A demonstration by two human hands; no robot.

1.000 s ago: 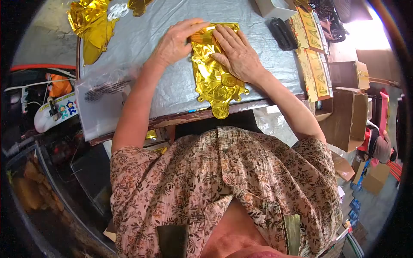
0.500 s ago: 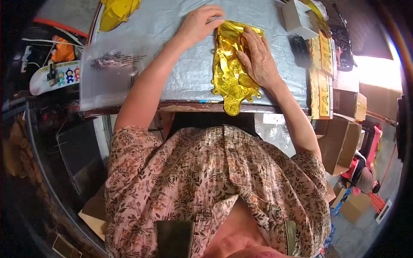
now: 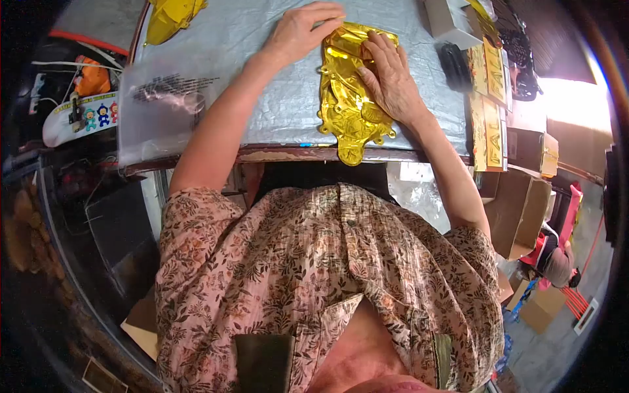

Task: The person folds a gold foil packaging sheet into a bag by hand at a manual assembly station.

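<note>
A flat, shiny gold foil balloon (image 3: 339,105) lies lengthwise on the silvery table cover, its rounded end with small tabs hanging just over the near edge. At its far left corner, the thumb and fingers of my left hand (image 3: 303,31) come together in a pinch on the foil. My right hand (image 3: 394,82) rests flat on the balloon's right side, with its fingers stretched out toward the far end and the thumb apart. Part of the foil is hidden beneath that hand.
A clear plastic bag (image 3: 154,124) with printed text lies at the left of the table. More gold foil (image 3: 170,19) is at the far left. On the right are a white box (image 3: 452,25), a black object (image 3: 454,65) and yellow printed boxes (image 3: 485,131). Another person (image 3: 557,262) is at far right.
The view has shifted slightly, so the table and balloon appear a little higher. My left thumb and fingers are closer together at the foil's corner. My right hand stays flat on the foil.
</note>
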